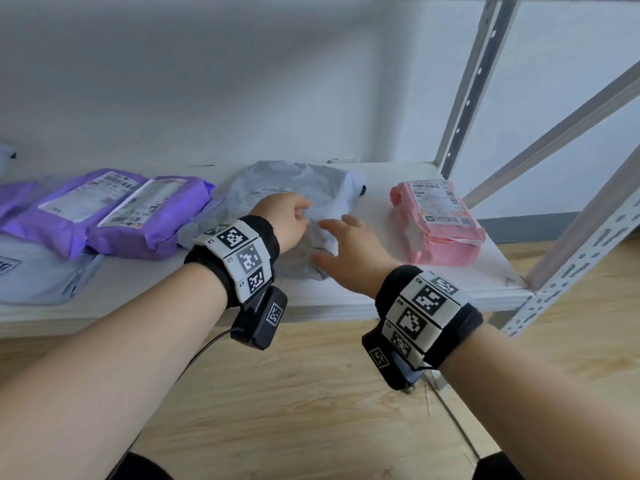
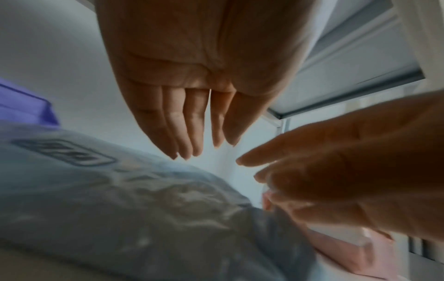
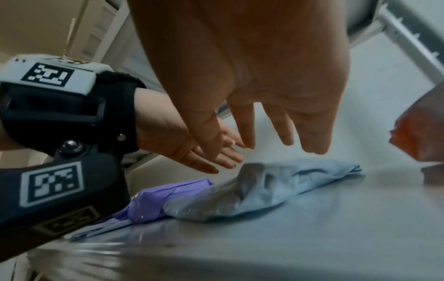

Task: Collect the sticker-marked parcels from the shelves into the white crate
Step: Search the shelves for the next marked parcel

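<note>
Little is legible. The pink parcel, at three o'clock on the shelf, carries a white shipping label with a barcode and red handwriting; the characters cannot be made out. The two purple parcels at nine o'clock bear printed labels with barcodes, too blurred to read. The wristbands show square black-and-white coded markers only.

Grey parcel crinkled glossy plastic (pink parcel likewise); shelf smooth matt white.
</note>
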Demonstrator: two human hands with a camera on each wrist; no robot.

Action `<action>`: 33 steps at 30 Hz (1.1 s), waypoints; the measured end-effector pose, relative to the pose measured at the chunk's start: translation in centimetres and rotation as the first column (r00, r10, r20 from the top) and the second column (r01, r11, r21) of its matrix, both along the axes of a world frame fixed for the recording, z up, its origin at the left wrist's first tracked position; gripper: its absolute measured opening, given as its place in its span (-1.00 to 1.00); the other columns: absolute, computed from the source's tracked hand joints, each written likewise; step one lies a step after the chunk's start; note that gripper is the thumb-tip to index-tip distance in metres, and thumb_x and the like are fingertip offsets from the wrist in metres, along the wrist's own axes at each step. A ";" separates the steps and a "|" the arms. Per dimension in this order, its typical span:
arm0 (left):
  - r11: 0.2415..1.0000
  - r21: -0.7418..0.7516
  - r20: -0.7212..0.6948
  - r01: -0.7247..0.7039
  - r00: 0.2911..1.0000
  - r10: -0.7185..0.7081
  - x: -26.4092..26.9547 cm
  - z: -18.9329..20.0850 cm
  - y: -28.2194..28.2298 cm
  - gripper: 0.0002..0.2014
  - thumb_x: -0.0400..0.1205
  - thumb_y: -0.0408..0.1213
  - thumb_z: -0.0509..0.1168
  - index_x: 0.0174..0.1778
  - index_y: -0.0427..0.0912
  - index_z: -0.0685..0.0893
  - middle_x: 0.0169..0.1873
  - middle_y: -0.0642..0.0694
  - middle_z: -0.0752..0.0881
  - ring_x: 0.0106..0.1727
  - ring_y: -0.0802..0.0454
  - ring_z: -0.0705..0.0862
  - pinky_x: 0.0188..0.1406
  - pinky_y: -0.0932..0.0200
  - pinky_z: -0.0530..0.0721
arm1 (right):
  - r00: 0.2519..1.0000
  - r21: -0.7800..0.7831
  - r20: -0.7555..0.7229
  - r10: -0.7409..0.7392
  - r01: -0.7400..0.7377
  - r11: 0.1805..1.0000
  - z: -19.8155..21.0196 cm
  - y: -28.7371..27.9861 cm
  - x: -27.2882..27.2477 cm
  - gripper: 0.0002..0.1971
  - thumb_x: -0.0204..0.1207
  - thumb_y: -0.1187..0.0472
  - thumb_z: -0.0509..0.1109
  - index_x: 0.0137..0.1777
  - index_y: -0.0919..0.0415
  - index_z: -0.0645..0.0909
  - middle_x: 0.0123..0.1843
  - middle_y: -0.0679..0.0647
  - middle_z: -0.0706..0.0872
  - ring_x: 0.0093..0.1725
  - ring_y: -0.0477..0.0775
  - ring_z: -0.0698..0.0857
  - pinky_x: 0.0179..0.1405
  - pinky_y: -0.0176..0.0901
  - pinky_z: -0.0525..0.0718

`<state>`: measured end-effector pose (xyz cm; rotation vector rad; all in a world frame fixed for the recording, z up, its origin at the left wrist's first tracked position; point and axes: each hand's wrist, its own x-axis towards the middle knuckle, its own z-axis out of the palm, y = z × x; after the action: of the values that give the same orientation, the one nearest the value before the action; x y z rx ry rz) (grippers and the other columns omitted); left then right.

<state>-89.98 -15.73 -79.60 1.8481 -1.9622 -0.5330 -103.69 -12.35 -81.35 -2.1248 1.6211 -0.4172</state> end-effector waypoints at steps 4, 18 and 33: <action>0.996 0.018 0.076 -0.088 0.993 0.086 3.4 -0.9 0.1 -0.61 0.66 -0.30 0.21 0.44 -0.19 0.51 0.42 -0.17 0.54 0.46 -0.12 0.48 0.43 0.13 0.39 | 0.995 0.036 -0.072 0.068 -0.065 0.997 -1.3 -0.1 2.6 -0.40 0.53 0.03 0.33 0.56 0.05 0.30 0.59 0.12 0.21 0.56 0.28 0.18 0.50 -0.01 0.26; 0.948 0.088 0.179 -0.307 0.941 0.288 7.0 -3.4 -1.1 -0.32 0.58 0.06 0.26 0.53 -0.24 0.27 0.42 -0.34 0.45 0.43 -0.29 0.45 0.36 -0.03 0.47 | 0.977 0.072 -0.186 -0.107 0.122 0.990 -3.2 -1.8 -0.8 -0.63 0.50 0.18 0.24 0.31 0.09 0.58 0.38 0.11 0.51 0.40 0.32 0.45 0.40 0.07 0.47; 0.956 0.145 0.115 -0.255 0.964 0.239 6.1 -4.0 -0.2 -0.13 0.48 -0.03 0.45 0.54 -0.36 0.14 0.44 -0.25 0.43 0.41 -0.17 0.48 0.23 0.08 0.47 | 0.929 0.109 0.217 -0.299 0.281 0.953 -1.7 -2.4 -1.8 -0.10 0.24 0.09 0.62 0.58 0.03 0.28 0.50 0.20 0.32 0.33 0.17 0.51 0.24 -0.10 0.53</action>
<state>-83.86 -15.92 -83.58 2.2179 -1.7528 -0.5440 -105.54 -14.71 -83.08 -1.7100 1.7842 -0.6591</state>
